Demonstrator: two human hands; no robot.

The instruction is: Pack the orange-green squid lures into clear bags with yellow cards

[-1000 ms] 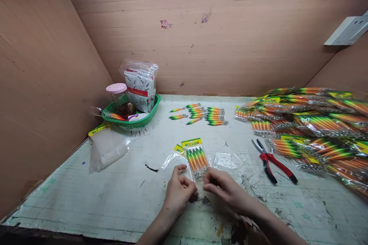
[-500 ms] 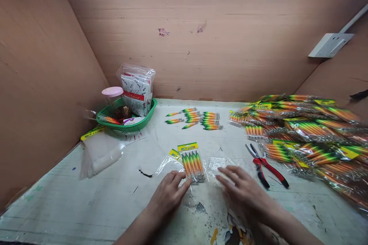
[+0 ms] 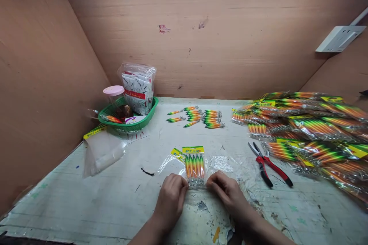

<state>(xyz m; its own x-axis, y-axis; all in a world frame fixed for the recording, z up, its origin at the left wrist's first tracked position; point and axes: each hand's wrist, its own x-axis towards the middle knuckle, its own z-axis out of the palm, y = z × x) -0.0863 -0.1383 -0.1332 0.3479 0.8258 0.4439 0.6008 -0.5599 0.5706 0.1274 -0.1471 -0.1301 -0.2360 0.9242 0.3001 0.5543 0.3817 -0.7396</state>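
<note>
**Packing lures: one bag in hand, big pile already done**

While I watch from the head cam, both hands sit at the near edge of the white, scuffed worktable (image 3: 86,199), pinching the bottom of a clear plastic packet with a yellow-green header card and a row of orange-yellow-green lures inside (image 3: 194,162). My left hand (image 3: 170,199) is curled nearly closed, fingertips on the packet's lower left corner. My right hand (image 3: 227,191) is curled the same way on the lower right corner. The packet lies flat on the table, just in front of the hands, header pointing away from me.

Progress-wise, I'd say it's well along but not finished. A heap of filled packets (image 3: 310,130) covers the right side; I can't count them, they overlap too much, but it's easily a dozen or more. Loose rainbow-coloured lures (image 3: 198,116) are laid out in a cluster toward the back, roughly fifteen to twenty, so several packets' worth looks unpacked.

Counts for the rest: I make out five lures in the packet in hand, one empty packet with a header (image 3: 172,159) just left of it, one stack of empty clear bags (image 3: 100,153) further left, one pair of red-handled pliers (image 3: 268,164), one green plastic basket (image 3: 129,124) holding a pink-lidded jar (image 3: 114,95) and a bag of white sachets (image 3: 138,86).
</note>
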